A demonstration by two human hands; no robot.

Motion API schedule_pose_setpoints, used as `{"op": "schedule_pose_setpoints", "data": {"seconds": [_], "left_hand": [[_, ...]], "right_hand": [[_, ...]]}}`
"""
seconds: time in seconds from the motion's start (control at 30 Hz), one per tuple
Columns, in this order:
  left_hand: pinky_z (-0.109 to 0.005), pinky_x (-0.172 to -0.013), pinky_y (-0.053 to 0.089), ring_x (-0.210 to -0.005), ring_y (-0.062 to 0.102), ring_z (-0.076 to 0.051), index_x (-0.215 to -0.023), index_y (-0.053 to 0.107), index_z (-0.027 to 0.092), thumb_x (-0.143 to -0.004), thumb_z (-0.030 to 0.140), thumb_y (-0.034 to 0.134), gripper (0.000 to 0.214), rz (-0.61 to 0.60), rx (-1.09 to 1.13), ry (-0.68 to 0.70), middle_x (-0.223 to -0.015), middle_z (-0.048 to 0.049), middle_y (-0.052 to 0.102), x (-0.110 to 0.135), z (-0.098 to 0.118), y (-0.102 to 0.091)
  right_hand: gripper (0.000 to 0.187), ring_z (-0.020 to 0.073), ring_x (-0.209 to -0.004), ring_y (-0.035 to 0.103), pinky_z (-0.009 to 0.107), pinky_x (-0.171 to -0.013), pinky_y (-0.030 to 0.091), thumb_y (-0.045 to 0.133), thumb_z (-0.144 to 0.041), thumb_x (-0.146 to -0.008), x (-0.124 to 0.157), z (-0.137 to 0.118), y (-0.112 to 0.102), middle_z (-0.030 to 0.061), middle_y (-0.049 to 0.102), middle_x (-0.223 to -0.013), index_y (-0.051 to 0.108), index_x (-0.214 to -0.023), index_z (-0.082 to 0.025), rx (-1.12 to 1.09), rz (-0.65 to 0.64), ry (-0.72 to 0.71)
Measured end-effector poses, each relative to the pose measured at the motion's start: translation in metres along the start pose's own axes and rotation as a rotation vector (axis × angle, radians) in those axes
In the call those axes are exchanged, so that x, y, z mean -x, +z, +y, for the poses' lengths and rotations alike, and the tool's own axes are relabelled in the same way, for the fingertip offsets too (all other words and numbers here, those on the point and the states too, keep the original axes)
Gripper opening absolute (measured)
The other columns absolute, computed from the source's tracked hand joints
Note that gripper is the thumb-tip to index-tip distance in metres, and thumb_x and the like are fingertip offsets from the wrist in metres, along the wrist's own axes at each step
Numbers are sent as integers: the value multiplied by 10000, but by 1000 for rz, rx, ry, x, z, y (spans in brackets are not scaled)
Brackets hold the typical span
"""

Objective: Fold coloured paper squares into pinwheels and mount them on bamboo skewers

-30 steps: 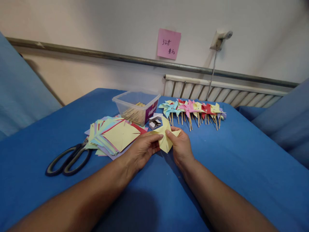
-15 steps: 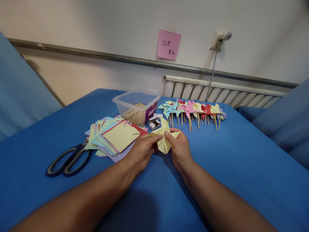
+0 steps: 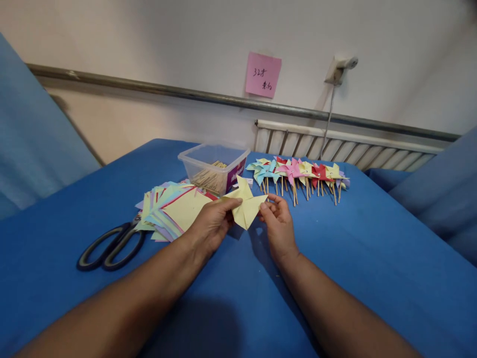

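My left hand (image 3: pixel 210 223) pinches a folded yellow paper pinwheel head (image 3: pixel 245 205) and holds it just above the blue cloth. My right hand (image 3: pixel 278 222) is beside the paper's right edge, its fingers loosely curled and apart, with the fingertips close to a folded flap; nothing is held in it. A stack of cut coloured paper squares (image 3: pixel 171 209) lies to the left of my left hand.
Black scissors (image 3: pixel 110 246) lie at the left on the blue-covered table (image 3: pixel 372 248). A clear plastic tub of wooden sticks (image 3: pixel 213 168) stands behind the paper. A row of finished pinwheels (image 3: pixel 298 174) lies at the back right. A radiator and pink note are on the wall.
Both hands pinched the yellow paper earlier; now only my left hand grips it and has lifted and turned it, while my right hand has let go and drawn slightly right.
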State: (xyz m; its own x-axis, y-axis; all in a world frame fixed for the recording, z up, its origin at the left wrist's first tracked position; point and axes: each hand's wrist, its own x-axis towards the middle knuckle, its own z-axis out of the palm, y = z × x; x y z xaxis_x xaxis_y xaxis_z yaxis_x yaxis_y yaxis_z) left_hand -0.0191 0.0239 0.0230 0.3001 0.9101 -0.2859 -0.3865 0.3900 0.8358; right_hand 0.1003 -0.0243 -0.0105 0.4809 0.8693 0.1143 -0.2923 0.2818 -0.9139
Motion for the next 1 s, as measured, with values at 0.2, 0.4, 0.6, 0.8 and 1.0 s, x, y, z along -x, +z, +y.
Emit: {"op": "schedule_pose_setpoints", "data": {"seconds": [0.2,0.4,0.6,0.8,1.0], "left_hand": [[-277,-623,533,-668,667,-184,-892,693,89,-660,100,682,232,15,38,-24,-810,-89,729,-5,12,-3],[-273,-680,525,-713,656,-179,-831,684,98,-652,123,694,181,-25,26,9,-797,-77,714,-2,8,-3],[-275,-633,497,-640,620,-160,-734,667,94,-620,177,735,156,-55,-56,20,-705,-64,683,-2,0,-5],[-274,-590,467,-587,604,-158,-645,652,109,-586,182,748,134,-45,-96,-7,-627,-55,661,5,-3,1],[-268,-564,441,-549,581,-144,-596,627,122,-591,182,740,128,-20,-137,-14,-577,-32,631,9,-4,4]], "right_hand": [[424,123,-764,594,270,-715,469,633,-211,-751,6,2,4,15,626,-982,479,-1142,-264,36,-181,-76],[210,131,-720,576,266,-684,453,655,-236,-749,8,5,2,-3,639,-836,597,-951,-235,79,-334,-41],[150,114,-643,514,251,-628,419,680,-333,-745,5,1,0,-25,596,-704,634,-766,-192,110,-275,-27],[175,114,-646,508,255,-656,414,691,-329,-738,1,4,-2,-24,582,-688,610,-697,-180,75,-142,-14],[167,124,-657,516,260,-644,415,682,-300,-734,0,2,-2,-12,585,-688,591,-673,-173,187,-103,-85]]}}
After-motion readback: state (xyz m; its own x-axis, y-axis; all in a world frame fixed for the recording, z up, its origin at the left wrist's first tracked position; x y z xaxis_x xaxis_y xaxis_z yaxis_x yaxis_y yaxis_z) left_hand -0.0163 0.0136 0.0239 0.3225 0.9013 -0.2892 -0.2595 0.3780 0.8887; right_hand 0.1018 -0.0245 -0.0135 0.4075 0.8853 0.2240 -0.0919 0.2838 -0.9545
